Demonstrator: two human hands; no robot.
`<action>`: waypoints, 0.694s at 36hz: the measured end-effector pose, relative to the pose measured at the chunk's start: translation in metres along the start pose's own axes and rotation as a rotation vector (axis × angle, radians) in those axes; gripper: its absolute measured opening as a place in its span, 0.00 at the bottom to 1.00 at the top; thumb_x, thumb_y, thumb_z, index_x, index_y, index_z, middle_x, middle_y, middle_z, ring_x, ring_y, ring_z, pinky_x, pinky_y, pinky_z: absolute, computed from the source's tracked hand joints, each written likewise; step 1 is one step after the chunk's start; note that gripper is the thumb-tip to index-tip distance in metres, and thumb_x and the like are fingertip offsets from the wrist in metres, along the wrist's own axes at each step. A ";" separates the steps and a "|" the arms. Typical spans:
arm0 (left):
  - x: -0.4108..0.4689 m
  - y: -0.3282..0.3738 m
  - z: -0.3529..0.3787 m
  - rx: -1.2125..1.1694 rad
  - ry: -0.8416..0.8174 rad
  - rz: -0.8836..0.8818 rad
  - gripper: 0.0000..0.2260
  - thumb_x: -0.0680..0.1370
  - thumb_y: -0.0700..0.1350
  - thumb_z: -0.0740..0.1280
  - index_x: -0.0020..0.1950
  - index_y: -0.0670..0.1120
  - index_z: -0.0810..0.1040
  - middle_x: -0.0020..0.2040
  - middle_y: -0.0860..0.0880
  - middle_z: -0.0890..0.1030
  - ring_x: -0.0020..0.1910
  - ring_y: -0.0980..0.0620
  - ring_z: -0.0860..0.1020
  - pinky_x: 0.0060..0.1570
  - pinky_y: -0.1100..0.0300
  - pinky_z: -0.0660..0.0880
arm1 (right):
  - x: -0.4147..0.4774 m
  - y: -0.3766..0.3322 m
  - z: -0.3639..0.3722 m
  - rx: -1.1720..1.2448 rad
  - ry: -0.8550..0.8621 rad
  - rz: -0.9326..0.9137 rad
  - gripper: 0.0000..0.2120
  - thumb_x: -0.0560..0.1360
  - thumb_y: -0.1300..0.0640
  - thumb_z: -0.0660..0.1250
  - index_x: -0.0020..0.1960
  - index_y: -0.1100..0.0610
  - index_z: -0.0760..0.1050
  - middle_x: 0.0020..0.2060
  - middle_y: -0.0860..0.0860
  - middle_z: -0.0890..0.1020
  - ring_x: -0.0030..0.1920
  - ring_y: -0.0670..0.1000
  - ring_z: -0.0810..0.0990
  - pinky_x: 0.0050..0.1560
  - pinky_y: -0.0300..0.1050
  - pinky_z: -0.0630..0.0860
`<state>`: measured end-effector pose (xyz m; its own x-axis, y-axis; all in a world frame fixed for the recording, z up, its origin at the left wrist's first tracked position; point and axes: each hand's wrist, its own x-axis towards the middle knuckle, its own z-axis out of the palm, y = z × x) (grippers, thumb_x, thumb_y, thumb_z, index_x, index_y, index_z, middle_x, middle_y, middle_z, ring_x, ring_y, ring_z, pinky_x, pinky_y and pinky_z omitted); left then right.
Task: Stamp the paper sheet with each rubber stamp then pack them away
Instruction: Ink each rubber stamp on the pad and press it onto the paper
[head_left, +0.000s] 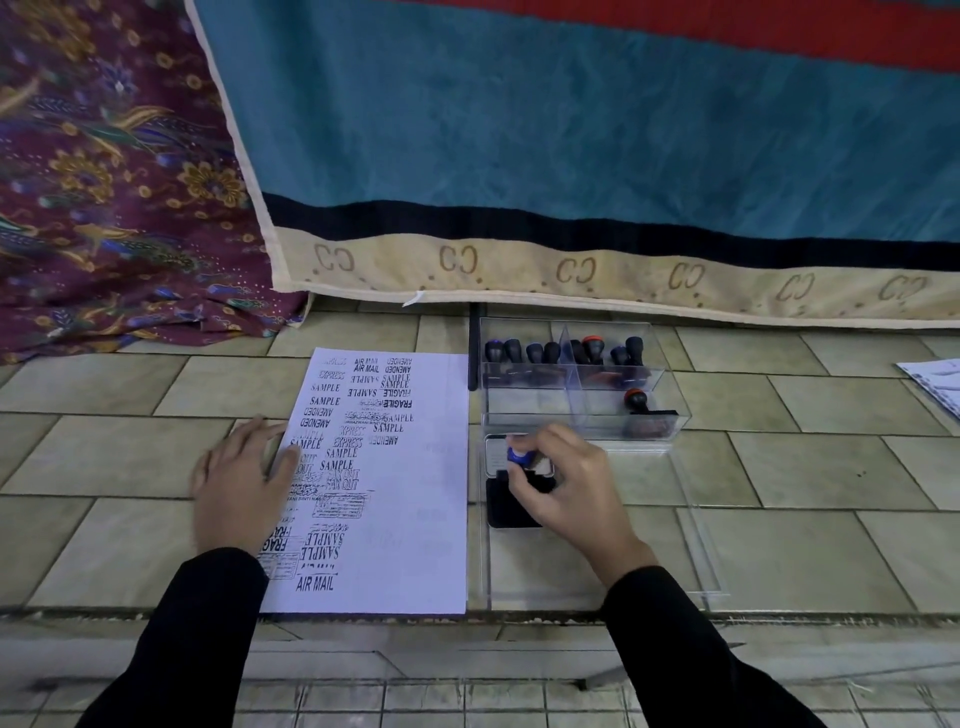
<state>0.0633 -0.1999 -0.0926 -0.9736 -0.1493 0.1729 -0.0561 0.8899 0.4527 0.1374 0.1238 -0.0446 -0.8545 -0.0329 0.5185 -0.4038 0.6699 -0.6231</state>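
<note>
far left corner: purple floral cloth (104, 182) bunched on the tiled surface (130, 457), pale green-grey tiles with dark grout. near edge of the surface drops to a lower tiled step.

left hand (241, 483) lies flat, fingers straight and together, fingertips over the left edge of the paper sheet (415, 467). the sheet lies lengthwise near the middle of the surface, its bottom edge at the near edge, its left half crowded with black imprints (sample, air mail, express, fax out, fragile).

along the back edge: teal cover (571, 130) with a dark band and a cream border.

just right of the sheet: black ink pad (501, 506). right hand (566, 483) pinches a blue-topped stamp (517, 456) by thumb and curled fingers, its base on the pad. pad lies on a flat clear lid (691, 545).

behind the pad: clear box (582, 426), divided; eight stamps (545, 353) upright in the back compartments, one orange-collared stamp (636, 400) in the front right.

right edge: loose papers (935, 384).
</note>
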 end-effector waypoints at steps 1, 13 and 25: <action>0.000 0.000 0.000 -0.001 0.001 0.001 0.14 0.79 0.48 0.66 0.64 0.48 0.77 0.73 0.48 0.70 0.73 0.48 0.64 0.72 0.50 0.52 | 0.006 -0.004 0.003 0.022 0.014 -0.011 0.05 0.69 0.66 0.72 0.45 0.62 0.79 0.40 0.50 0.80 0.39 0.42 0.77 0.42 0.32 0.75; -0.001 0.000 -0.002 -0.013 0.019 0.015 0.13 0.79 0.48 0.66 0.62 0.48 0.78 0.71 0.49 0.71 0.72 0.47 0.65 0.72 0.49 0.54 | 0.060 -0.043 0.093 0.125 -0.132 0.001 0.07 0.73 0.63 0.70 0.50 0.64 0.77 0.48 0.57 0.80 0.45 0.53 0.81 0.50 0.47 0.79; 0.001 0.001 -0.001 0.004 0.033 0.013 0.12 0.78 0.47 0.67 0.61 0.48 0.78 0.71 0.48 0.72 0.71 0.48 0.67 0.71 0.51 0.55 | 0.064 -0.041 0.120 0.044 -0.255 0.050 0.06 0.75 0.62 0.68 0.51 0.62 0.76 0.47 0.57 0.78 0.44 0.55 0.78 0.48 0.51 0.78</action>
<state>0.0627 -0.1992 -0.0910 -0.9663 -0.1522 0.2076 -0.0447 0.8934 0.4471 0.0598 0.0053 -0.0560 -0.9262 -0.1906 0.3254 -0.3683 0.6429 -0.6716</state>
